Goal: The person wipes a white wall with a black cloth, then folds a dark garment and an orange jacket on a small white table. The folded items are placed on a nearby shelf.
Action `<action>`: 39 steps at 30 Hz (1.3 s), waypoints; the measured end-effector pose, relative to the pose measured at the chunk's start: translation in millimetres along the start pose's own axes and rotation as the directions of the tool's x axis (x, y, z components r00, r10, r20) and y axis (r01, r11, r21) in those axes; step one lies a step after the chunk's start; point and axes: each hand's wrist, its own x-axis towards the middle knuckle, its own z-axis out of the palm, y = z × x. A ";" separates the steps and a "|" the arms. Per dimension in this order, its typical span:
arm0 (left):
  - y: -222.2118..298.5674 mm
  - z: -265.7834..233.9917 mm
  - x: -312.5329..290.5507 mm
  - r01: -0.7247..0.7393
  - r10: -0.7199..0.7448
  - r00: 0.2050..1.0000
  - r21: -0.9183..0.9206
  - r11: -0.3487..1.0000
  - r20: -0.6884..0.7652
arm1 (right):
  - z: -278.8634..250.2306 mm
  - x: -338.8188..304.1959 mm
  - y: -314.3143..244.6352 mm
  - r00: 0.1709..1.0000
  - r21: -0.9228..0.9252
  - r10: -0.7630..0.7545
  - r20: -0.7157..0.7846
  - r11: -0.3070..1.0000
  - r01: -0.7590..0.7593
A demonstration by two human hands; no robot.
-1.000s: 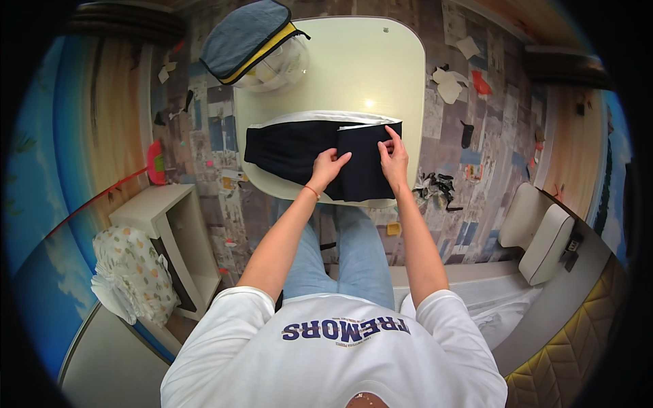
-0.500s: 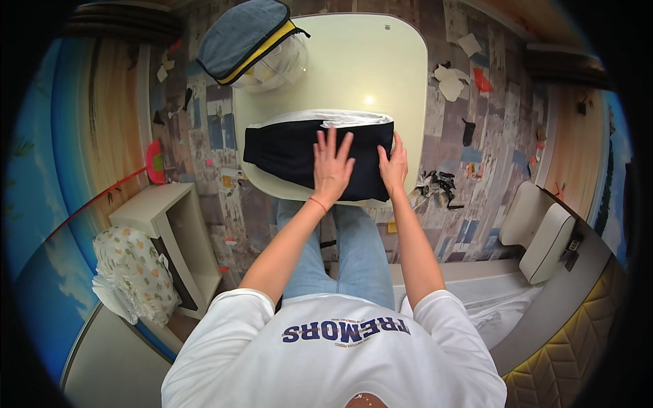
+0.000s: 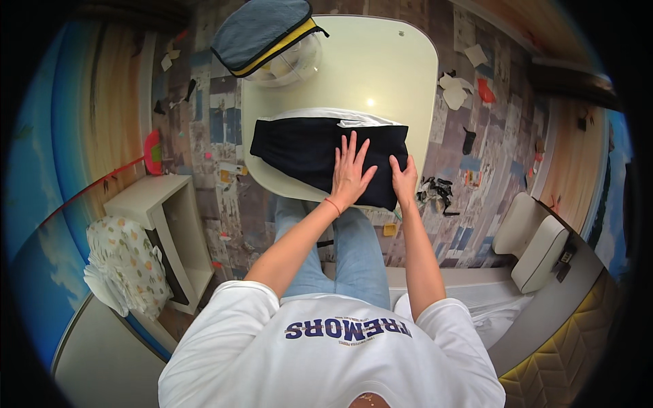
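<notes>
A folded garment (image 3: pixel 299 146), dark navy with a white strip (image 3: pixel 320 114) along its far side, lies across the near half of the pale table (image 3: pixel 360 61). Its left end narrows. My left hand (image 3: pixel 350 175) rests palm down on the dark cloth, right of its middle, fingers stretched and spread. At the garment's right edge is my right hand (image 3: pixel 405 180), its thumb on top of the cloth and its other fingers bent around the edge, partly hidden.
A clear round container (image 3: pixel 292 64) under a grey-blue cover with yellow trim (image 3: pixel 265 30) stands at the table's far left. Paper scraps (image 3: pixel 454 92) and black crumpled pieces (image 3: pixel 439 194) litter the floor on the right. A white open-fronted cabinet (image 3: pixel 180 224) is at left.
The whole view has shifted slightly. At the garment's far right, less white shows above the dark cloth. My right hand's fingers have bent more at the edge; my left hand lies flatter.
</notes>
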 end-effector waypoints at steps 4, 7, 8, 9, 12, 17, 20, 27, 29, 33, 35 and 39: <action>9.6 -25.1 -6.3 0.243 -0.109 0.963 -0.617 0.748 0.248 | -16.7 -42.7 -82.5 0.990 -0.092 -0.096 -0.101 0.992 0.087; 4.0 -48.2 -1.9 0.529 -0.139 0.846 -0.775 0.346 0.515 | -8.8 -72.8 -116.1 0.997 -0.111 -0.049 -0.066 0.993 0.041; 3.2 -60.9 1.8 0.628 -0.128 0.778 -0.764 0.148 0.615 | 1.9 -83.1 -125.6 0.999 -0.034 -0.023 -0.031 0.999 0.022; -6.0 -72.8 8.0 0.658 -0.087 0.752 -0.751 0.055 0.653 | 11.9 -91.7 -134.3 0.993 0.046 -0.038 0.111 0.998 0.033; -65.6 -98.2 13.7 0.663 -0.317 0.713 -0.748 0.013 0.626 | 41.0 -105.3 -134.4 0.888 0.131 -0.127 0.443 0.989 0.076; -90.8 -128.9 1.6 0.514 -0.610 0.783 -0.428 0.743 -0.119 | 61.0 -86.6 -101.7 0.946 0.025 -0.188 0.263 0.982 0.188; -62.3 -112.9 -6.3 0.121 -0.094 0.916 0.044 0.992 -0.390 | 58.3 -58.8 -101.0 0.864 -0.207 -0.500 0.062 0.840 0.501; -83.5 -74.9 13.9 -0.095 0.090 0.995 0.433 0.896 0.033 | 83.9 9.7 -74.8 0.711 -0.483 -0.564 0.419 0.525 0.701; -104.6 -76.6 16.9 -0.065 0.069 0.998 0.463 0.884 0.009 | 99.0 17.6 -68.3 0.700 -0.540 -0.521 0.488 0.450 0.711; -110.4 -75.1 19.3 -0.076 0.072 0.997 0.413 0.908 0.027 | 114.6 24.6 -56.1 0.719 -0.604 -0.505 0.477 0.406 0.686; -110.6 -77.1 22.4 -0.103 0.103 0.994 0.406 0.908 0.022 | 115.9 27.7 -53.8 0.716 -0.618 -0.502 0.485 0.383 0.687; -113.3 -86.8 11.0 0.086 -0.072 0.995 0.236 0.968 -0.069 | 110.9 33.3 -53.9 0.697 -0.553 -0.509 0.506 0.428 0.715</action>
